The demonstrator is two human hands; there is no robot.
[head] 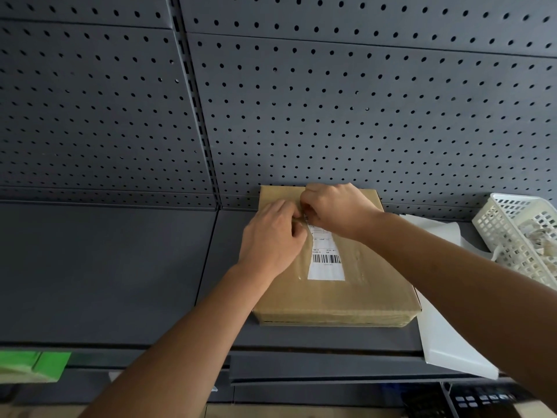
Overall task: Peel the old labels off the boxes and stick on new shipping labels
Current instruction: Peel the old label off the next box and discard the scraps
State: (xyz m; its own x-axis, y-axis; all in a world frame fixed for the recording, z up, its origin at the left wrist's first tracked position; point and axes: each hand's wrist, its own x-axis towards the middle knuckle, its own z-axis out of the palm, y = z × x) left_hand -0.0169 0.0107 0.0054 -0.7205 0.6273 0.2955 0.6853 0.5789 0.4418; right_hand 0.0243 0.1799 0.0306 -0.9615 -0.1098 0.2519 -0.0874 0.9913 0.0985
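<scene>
Up close: left hand (271, 236) and right hand (334, 209) meet at the far end of the white shipping label (327, 262) on the cardboard box (372, 285), curled fingers of both pinching its edge.

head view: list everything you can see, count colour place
box: one, brown, on shelf against pegboard
label: one, white with barcode, on box top
shelf: one, dark grey, under box
pegboard: several panels, dark grey, behind shelf
basket: one, white, right end of shelf
scraps: several, whitish, in basket
paper: count unclear, white, under box's right side
green pack: one, green, lower left below shelf
keypad: one, black, lower right
left hand: one, grip pinching label's top left
right hand: one, curled at label's top, grip unclear
</scene>
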